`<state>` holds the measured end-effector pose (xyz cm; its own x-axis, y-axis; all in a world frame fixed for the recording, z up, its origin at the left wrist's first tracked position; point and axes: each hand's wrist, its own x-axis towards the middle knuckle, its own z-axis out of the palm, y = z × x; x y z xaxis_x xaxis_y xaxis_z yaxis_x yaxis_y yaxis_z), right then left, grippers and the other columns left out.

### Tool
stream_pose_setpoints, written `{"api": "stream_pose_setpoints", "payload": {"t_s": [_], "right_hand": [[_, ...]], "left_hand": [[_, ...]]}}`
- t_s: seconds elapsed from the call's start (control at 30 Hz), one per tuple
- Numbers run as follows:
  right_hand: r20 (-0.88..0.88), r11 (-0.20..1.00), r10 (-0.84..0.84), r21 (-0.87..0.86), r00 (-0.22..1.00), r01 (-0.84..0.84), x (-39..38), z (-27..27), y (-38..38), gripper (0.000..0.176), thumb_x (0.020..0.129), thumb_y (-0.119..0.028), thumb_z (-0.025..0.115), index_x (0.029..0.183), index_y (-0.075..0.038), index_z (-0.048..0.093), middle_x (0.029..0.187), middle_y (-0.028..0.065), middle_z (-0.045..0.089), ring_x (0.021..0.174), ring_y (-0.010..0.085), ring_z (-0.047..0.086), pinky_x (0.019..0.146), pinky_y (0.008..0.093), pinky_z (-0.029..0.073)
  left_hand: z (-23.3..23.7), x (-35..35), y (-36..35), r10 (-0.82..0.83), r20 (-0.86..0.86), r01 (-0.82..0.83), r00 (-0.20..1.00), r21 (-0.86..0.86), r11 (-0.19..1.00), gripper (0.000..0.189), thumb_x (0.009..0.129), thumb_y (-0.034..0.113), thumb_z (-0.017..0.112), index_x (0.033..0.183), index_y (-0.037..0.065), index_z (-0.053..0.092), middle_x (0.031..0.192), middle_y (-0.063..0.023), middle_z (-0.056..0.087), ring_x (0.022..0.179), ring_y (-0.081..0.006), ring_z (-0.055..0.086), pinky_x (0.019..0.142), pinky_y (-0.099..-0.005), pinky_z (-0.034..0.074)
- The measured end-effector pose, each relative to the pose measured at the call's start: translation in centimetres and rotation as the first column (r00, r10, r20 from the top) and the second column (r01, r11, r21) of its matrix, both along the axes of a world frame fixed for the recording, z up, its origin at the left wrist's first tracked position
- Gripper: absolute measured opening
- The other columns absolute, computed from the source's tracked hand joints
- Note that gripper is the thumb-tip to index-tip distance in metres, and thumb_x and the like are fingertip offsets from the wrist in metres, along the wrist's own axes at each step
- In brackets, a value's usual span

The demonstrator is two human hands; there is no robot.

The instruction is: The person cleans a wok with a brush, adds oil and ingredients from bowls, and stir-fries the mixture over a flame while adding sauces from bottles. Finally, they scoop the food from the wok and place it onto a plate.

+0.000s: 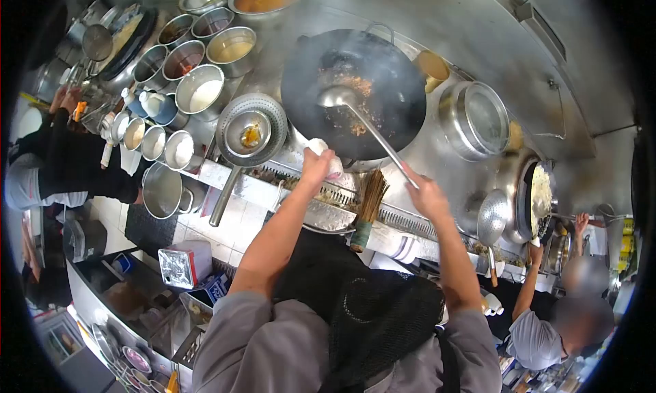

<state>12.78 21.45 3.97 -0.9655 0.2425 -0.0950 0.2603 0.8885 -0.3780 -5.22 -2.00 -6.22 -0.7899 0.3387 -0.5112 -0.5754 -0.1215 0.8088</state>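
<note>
A large black wok (307,72) stands on the stove in front of me, with steam over it and browned minced food (357,85) at its bottom. My right hand (428,196) is wrapped round the handle of a long steel ladle (336,96), whose bowl rests in the wok over the food. At the wok's near edge, my left hand (316,166) is closed on a folded white cloth (333,166). The cloth covers the spot it grips, so the wok's near handle is hidden. Between my hands stands a bundled bamboo brush (370,198).
Left of the wok, a perforated strainer (227,119) holds a small bowl (248,132). Several seasoning pots (232,50) stand beyond it. A steel pot (473,122) and a skimmer (492,219) are on the right. Co-workers (547,331) work at right and far left.
</note>
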Motion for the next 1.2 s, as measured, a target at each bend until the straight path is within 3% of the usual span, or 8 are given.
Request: {"api": "stream_pose_setpoints", "payload": {"t_s": [0.2, 0.33, 0.53, 0.7, 0.77, 0.93, 1.1, 1.2], "right_hand": [[0.242, 0.999, -0.033, 0.017, 0.97, 0.029, 5.8, 16.0, 1.1, 0.054, 0.085, -0.009, 0.068, 0.136, -0.023, 0.059, 0.099, 0.0223, 0.07, 0.091, 0.0402, 0.068, 0.085, 0.0448, 0.054], [0.216, 0.999, 0.045, 0.0, 0.975, -0.046, 6.5, 13.9, 1.8, 0.054, 0.085, -0.008, 0.068, 0.137, -0.02, 0.059, 0.112, 0.0229, 0.068, 0.098, 0.04, 0.067, 0.085, 0.0437, 0.053], [0.227, 0.708, -0.447, -0.5, 0.865, 0.498, -0.8, 3.3, -1.8, 0.051, 0.097, -0.019, 0.06, 0.146, -0.011, 0.046, 0.083, 0.0258, 0.068, 0.066, 0.0306, 0.065, 0.069, 0.0431, 0.051], [-0.04, 0.901, -0.375, -0.251, 0.926, 0.354, -3.7, -1.6, -3.4, 0.055, 0.098, -0.02, 0.06, 0.15, -0.013, 0.042, 0.066, 0.0035, 0.058, 0.048, 0.0127, 0.05, 0.045, 0.0339, 0.045], [0.16, 0.623, -0.389, -0.68, 0.907, 0.387, -3.0, 0.4, -4.4, 0.055, 0.099, -0.019, 0.058, 0.15, -0.012, 0.041, 0.066, 0.0012, 0.053, 0.046, 0.0077, 0.049, 0.04, 0.0282, 0.04], [0.279, 0.274, -0.379, -0.877, 0.882, 0.395, -1.1, 3.9, -8.0, 0.053, 0.103, -0.023, 0.053, 0.153, -0.016, 0.037, 0.068, 0.0005, 0.051, 0.044, 0.0078, 0.045, 0.038, 0.025, 0.038], [0.307, 0.412, -0.359, -0.795, 0.881, 0.445, -2.1, 2.6, -8.2, 0.054, 0.102, -0.025, 0.054, 0.153, -0.018, 0.036, 0.069, 0.0012, 0.052, 0.046, 0.009, 0.047, 0.039, 0.0263, 0.04], [0.346, 0.204, -0.379, -0.873, 0.858, 0.442, -2.0, 2.2, -8.6, 0.054, 0.102, -0.026, 0.055, 0.152, -0.017, 0.037, 0.068, 0.0014, 0.052, 0.046, 0.0094, 0.047, 0.038, 0.0264, 0.039]], "left_hand": [[-3.3, -0.2, 0.5, 0.067, -0.094, -0.075, 0.993, -0.086, 0.994, 0.04, 0.086, 0.014, 0.063, 0.119, 0.004, 0.043, 0.099, -0.0123, 0.06, 0.08, -0.0211, 0.064, 0.053, -0.0355, 0.057], [-3.1, -0.2, 1.1, 0.099, -0.09, -0.106, 0.991, -0.07, 0.992, 0.037, 0.085, 0.013, 0.062, 0.116, 0.002, 0.045, 0.098, -0.0122, 0.06, 0.08, -0.0211, 0.064, 0.051, -0.0341, 0.056], [-0.4, 0.4, 0.4, 0.06, -0.031, -0.061, 0.998, -0.043, 0.997, 0.032, 0.092, 0.019, 0.061, 0.117, 0.006, 0.046, 0.101, -0.0102, 0.059, 0.084, -0.0198, 0.064, 0.052, -0.0341, 0.058], [0.8, 1.7, -1.9, 0.111, 0.028, -0.113, 0.993, 0.065, 0.991, 0.037, 0.095, 0.025, 0.062, 0.124, 0.009, 0.046, 0.104, -0.0073, 0.061, 0.087, -0.0191, 0.065, 0.059, -0.036, 0.059], [1.4, 1.9, -4.5, 0.142, 0.053, -0.145, 0.989, 0.06, 0.988, 0.038, 0.096, 0.027, 0.062, 0.127, 0.01, 0.046, 0.105, -0.0063, 0.062, 0.088, -0.0191, 0.065, 0.061, -0.0368, 0.06], [2.3, 3.2, -14.3, 0.061, 0.015, -0.061, 0.998, 0.008, 0.998, 0.038, 0.096, 0.018, 0.059, 0.13, 0.011, 0.045, 0.115, -0.0084, 0.059, 0.094, -0.0217, 0.065, 0.066, -0.0379, 0.061], [-2.5, 3.9, -19.9, 0.057, -0.08, -0.065, 0.995, -0.095, 0.993, 0.043, 0.093, 0.01, 0.062, 0.13, 0.0, 0.042, 0.114, -0.0144, 0.058, 0.098, -0.0233, 0.064, 0.073, -0.0395, 0.059], [-2.9, 4.3, -20.8, 0.019, -0.129, -0.044, 0.991, -0.191, 0.981, 0.049, 0.09, 0.011, 0.068, 0.13, -0.002, 0.043, 0.111, -0.0144, 0.06, 0.098, -0.022, 0.063, 0.079, -0.0366, 0.056]]}}
